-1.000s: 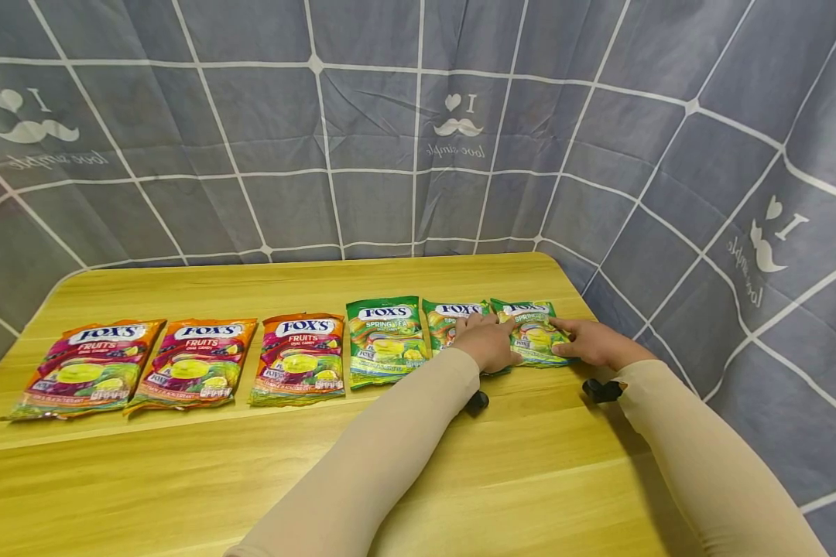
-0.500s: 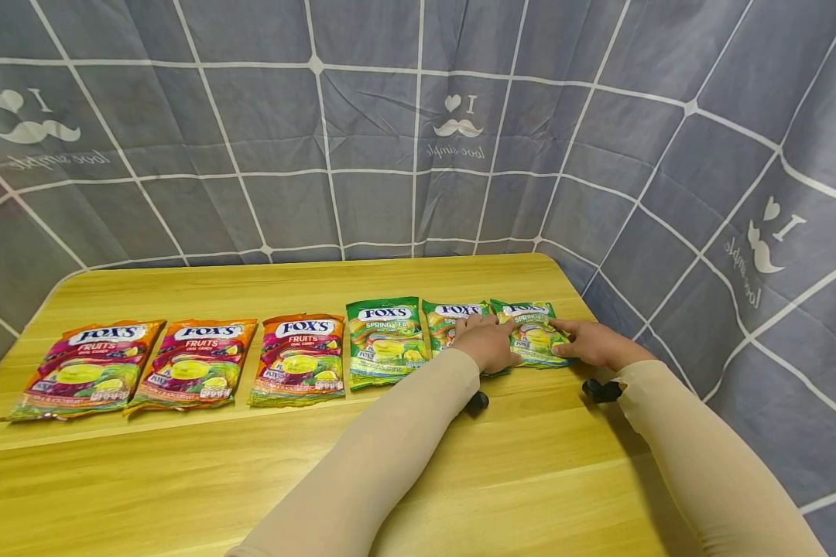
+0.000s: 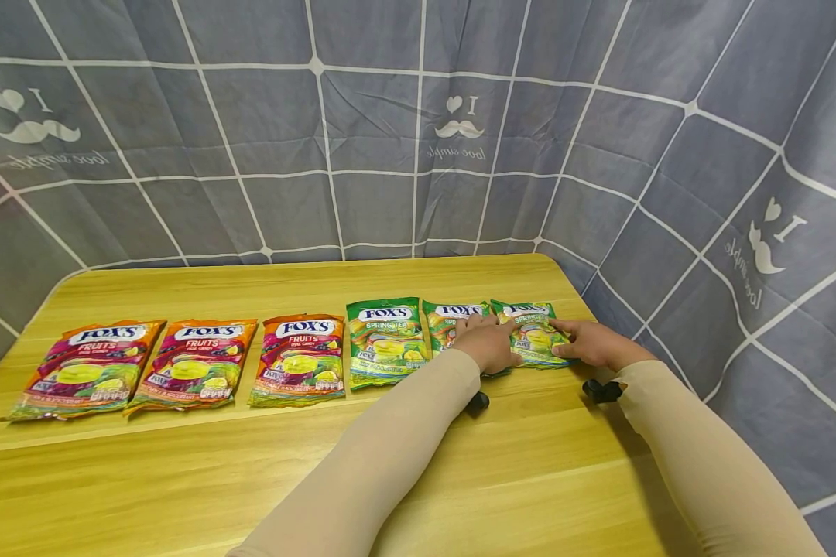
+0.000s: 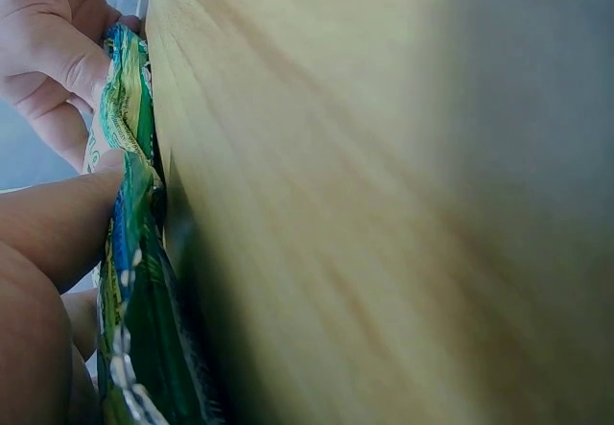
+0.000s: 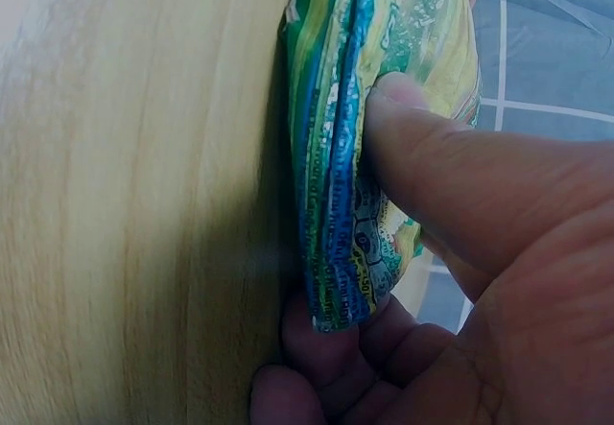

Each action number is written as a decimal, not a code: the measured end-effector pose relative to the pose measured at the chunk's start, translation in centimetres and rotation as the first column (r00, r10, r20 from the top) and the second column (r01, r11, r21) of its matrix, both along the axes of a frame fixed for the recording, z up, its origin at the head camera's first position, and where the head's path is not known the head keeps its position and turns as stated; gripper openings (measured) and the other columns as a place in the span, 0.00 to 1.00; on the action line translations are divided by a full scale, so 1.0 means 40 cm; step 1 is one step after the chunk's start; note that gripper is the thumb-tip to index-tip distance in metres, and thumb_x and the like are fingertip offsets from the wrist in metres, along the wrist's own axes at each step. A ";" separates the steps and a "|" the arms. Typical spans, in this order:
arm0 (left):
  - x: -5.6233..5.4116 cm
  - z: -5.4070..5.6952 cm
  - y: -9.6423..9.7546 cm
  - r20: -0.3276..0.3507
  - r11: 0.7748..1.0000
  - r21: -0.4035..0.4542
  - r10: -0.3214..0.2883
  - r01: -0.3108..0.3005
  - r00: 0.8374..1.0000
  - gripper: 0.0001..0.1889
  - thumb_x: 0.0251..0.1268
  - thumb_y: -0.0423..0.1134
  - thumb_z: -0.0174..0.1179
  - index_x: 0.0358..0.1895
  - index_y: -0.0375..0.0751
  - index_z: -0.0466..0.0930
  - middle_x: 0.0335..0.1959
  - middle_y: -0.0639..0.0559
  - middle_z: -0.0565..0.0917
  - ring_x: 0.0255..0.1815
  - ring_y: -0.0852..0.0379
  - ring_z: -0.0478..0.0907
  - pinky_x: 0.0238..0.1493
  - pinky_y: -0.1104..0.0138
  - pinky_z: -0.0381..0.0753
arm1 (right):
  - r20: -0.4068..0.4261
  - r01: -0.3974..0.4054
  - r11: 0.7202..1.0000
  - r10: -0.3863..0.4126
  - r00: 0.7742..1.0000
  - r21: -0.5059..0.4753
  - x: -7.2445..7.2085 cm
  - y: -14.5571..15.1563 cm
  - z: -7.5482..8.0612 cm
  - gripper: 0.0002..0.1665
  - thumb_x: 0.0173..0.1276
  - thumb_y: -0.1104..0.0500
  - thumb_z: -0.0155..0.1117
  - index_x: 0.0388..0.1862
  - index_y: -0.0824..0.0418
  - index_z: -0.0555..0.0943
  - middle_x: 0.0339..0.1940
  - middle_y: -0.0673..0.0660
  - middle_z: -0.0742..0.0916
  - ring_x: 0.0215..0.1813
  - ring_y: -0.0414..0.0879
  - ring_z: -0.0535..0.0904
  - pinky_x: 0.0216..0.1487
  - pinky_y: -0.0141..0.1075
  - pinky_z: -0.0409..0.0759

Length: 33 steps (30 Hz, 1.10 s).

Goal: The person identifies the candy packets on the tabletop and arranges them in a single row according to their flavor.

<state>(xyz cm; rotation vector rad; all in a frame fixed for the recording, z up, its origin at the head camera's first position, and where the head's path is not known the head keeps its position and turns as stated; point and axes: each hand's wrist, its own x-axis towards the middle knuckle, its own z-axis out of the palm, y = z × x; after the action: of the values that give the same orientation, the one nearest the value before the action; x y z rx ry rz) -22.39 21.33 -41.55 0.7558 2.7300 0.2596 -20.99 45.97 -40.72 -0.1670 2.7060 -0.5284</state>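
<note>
At the right end of a row on the table, a green Fox's Spring Tea candy bag point(image 3: 533, 337) lies face up. My right hand point(image 3: 594, 344) pinches its right edge, thumb on the front and fingers curled at the side, as the right wrist view shows on the candy bag point(image 5: 345, 156). Over a second green candy bag point(image 3: 439, 319), just left of it, rests my left hand point(image 3: 486, 343) with fingers spread; its thumb reaches the right-hand bag's left edge. The left hand hides much of that second bag. A third green candy bag point(image 3: 385, 348) lies further left, untouched.
Left of the green bags, an orange-and-purple Fox's Fruits bag point(image 3: 299, 363), another Fruits bag point(image 3: 193, 367) and a third Fruits bag point(image 3: 90, 371) continue the row. Grey checked curtain point(image 3: 369, 131) surrounds the back and sides of the wooden table point(image 3: 515, 480).
</note>
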 end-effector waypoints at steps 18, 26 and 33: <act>-0.008 -0.008 0.008 0.039 1.000 -0.007 0.024 -0.024 0.999 0.40 0.74 0.69 0.55 0.85 0.75 0.50 0.87 0.58 0.55 0.82 0.48 0.55 0.78 0.51 0.56 | 0.003 -0.003 1.000 0.003 1.000 -0.014 -0.003 0.004 -0.005 0.46 0.79 0.49 0.64 0.84 0.68 0.57 0.79 0.76 0.69 0.68 0.72 0.76 0.68 0.62 0.76; -0.007 -0.003 -0.003 0.020 1.000 -0.010 0.022 -0.021 1.000 0.40 0.74 0.69 0.55 0.84 0.76 0.50 0.87 0.58 0.56 0.77 0.49 0.60 0.72 0.52 0.60 | 0.005 -0.016 1.000 0.016 1.000 -0.008 -0.012 -0.004 0.001 0.46 0.79 0.49 0.65 0.84 0.68 0.57 0.78 0.77 0.69 0.66 0.71 0.78 0.67 0.61 0.77; -0.019 -0.006 -0.011 0.022 0.999 -0.021 0.025 -0.025 0.999 0.41 0.75 0.69 0.53 0.86 0.73 0.48 0.87 0.56 0.56 0.76 0.49 0.60 0.72 0.52 0.59 | 0.017 -0.012 0.999 0.013 1.000 -0.036 -0.030 -0.016 0.005 0.47 0.78 0.50 0.66 0.84 0.68 0.57 0.73 0.78 0.75 0.60 0.65 0.83 0.61 0.56 0.81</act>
<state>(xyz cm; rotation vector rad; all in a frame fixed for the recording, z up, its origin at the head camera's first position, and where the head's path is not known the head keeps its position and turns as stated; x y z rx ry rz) -23.15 20.90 -41.78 0.7094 2.7181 0.2434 -22.19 45.34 -40.54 -0.1878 2.6781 -0.5731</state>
